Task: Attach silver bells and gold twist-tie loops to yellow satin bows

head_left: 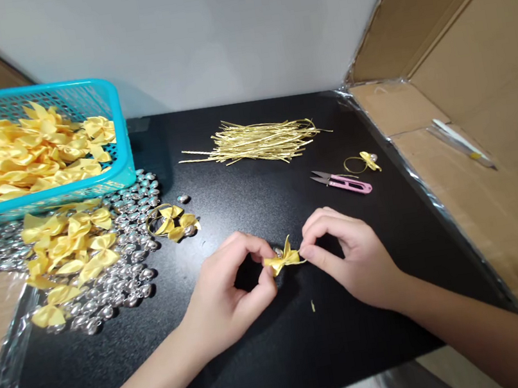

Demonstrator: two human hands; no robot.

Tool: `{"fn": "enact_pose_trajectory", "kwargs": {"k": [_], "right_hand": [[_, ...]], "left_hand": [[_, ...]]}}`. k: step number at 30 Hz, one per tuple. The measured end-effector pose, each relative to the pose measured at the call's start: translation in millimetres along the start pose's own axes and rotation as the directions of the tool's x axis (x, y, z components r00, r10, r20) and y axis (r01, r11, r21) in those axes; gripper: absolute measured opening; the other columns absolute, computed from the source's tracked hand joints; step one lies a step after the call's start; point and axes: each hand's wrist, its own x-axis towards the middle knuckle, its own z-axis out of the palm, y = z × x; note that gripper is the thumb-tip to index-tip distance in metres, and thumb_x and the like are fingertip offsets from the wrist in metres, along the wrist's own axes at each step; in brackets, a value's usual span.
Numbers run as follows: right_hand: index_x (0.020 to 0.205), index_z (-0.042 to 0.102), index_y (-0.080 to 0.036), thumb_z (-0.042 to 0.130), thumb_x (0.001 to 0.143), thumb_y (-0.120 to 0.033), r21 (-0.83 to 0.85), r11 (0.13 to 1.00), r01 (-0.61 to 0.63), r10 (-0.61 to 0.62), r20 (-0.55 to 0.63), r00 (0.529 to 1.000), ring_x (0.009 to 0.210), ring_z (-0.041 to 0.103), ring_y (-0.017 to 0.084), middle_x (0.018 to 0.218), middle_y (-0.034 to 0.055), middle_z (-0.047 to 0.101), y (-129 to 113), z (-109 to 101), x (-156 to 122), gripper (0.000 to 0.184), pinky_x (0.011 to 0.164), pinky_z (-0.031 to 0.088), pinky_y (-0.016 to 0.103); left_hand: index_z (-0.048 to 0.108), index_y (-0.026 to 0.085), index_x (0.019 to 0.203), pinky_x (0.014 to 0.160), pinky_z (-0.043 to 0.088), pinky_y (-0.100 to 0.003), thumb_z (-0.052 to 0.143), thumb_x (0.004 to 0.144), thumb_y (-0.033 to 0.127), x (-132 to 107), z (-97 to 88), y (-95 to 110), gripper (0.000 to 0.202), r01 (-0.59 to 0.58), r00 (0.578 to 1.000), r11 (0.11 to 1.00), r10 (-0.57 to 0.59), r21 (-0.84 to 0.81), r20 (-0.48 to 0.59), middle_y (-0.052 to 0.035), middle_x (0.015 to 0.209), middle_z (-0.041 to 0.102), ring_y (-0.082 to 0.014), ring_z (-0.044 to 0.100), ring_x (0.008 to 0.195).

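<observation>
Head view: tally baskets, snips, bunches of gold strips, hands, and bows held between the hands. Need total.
Turquoise basket: 1
Pink-handled snips: 1
Bunch of gold strips: 1
Left hand plus right hand: 2
Held yellow bow: 1
Total: 6

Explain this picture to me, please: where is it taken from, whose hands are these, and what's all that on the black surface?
No machine shows here, just a person's two bare hands, seen from a camera worn on that person's head, looking forward and down. The left hand pinches a small yellow bow; the right hand holds a thin gold strand at its side. On the black tabletop, silver beads and loose yellow bows lie at left, near a blue basket of more bows. Further back are gold strips, with pink-handled snips to the right.
</observation>
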Motion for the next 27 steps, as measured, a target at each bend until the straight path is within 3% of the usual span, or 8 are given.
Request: {"fn": "enact_pose_trajectory", "kwargs": {"k": [3,7,11,15,18,21,27], "right_hand": [[0.072,0.057,-0.02,0.062,0.084,-0.012,0.116,0.988,-0.105,0.102,0.03,0.994,0.073,0.058,0.015,0.075,-0.0007,0.062,0.8,-0.9,1.7,0.015,0.069,0.045,0.03],[0.072,0.056,-0.02,0.06,0.085,-0.012,0.109,0.987,-0.116,0.111,0.053,0.992,0.074,0.058,0.014,0.075,-0.0003,0.06,1.6,-0.7,1.4,0.015,0.071,0.046,0.03],[0.074,0.057,-0.02,0.06,0.083,-0.01,0.011,1.0,-0.008,0.008,0.013,1.0,0.077,0.06,0.016,0.078,0.0013,0.063,1.0,0.4,-0.1,0.015,0.074,0.049,0.033],[0.073,0.059,-0.021,0.063,0.079,-0.008,0.038,0.992,0.123,-0.122,-0.02,0.992,0.076,0.066,0.017,0.081,0.0032,0.069,-0.8,2.8,-2.4,0.015,0.072,0.053,0.032],[0.076,0.058,-0.021,0.066,0.075,-0.005,0.061,0.99,0.129,-0.128,-0.019,0.992,0.075,0.069,0.016,0.081,0.0023,0.072,-2.0,4.5,-5.3,0.018,0.07,0.056,0.031],[0.085,0.059,-0.022,0.066,0.074,-0.008,-0.026,0.995,0.101,-0.1,0.024,0.995,0.073,0.069,0.017,0.08,0.0018,0.072,-2.6,4.8,-6.6,0.02,0.069,0.055,0.032],[0.084,0.066,-0.02,0.065,0.083,-0.009,-0.191,0.955,0.227,-0.218,0.068,0.974,0.069,0.067,0.016,0.074,0.0012,0.074,1.0,6.2,-2.9,0.011,0.069,0.051,0.032]], "left_hand": [[0.054,0.021,0.084,0.065,0.048,-0.021,0.056,0.081,0.007,-0.2,0.3,-0.8,0.015,0.029,0.999,0.999,-0.029,-0.029,-0.011,0.0033,0.074,0.061,-0.0099,0.06,0.067],[0.054,0.021,0.084,0.064,0.048,-0.021,0.056,0.081,0.007,-1.0,0.3,-1.4,0.014,0.053,0.998,0.997,-0.054,-0.047,-0.011,0.0034,0.074,0.06,-0.0096,0.059,0.067],[0.054,0.021,0.085,0.064,0.048,-0.02,0.056,0.081,0.007,-1.0,-0.1,0.0,0.015,0.031,0.999,0.999,-0.032,-0.034,-0.008,0.0036,0.074,0.06,-0.0094,0.059,0.066],[0.053,0.021,0.086,0.064,0.048,-0.022,0.056,0.081,0.007,-0.1,0.4,0.4,0.015,-0.018,1.0,1.0,0.017,-0.015,-0.016,0.0029,0.075,0.06,-0.0103,0.059,0.067],[0.052,0.021,0.088,0.066,0.049,-0.023,0.055,0.082,0.006,-0.5,1.0,-1.2,0.016,-0.057,0.998,0.998,0.057,-0.005,-0.004,0.0021,0.077,0.061,-0.0111,0.06,0.07],[0.052,0.022,0.088,0.067,0.049,-0.024,0.054,0.082,0.006,-1.4,1.4,-2.7,0.017,-0.08,0.996,0.997,0.08,0.013,0.028,0.0015,0.077,0.062,-0.0123,0.06,0.071],[0.053,0.022,0.087,0.07,0.048,-0.026,0.053,0.082,0.004,0.5,2.2,-3.4,0.019,-0.141,0.988,0.99,0.141,0.008,0.062,0.0012,0.076,0.063,-0.0134,0.058,0.072]]}}
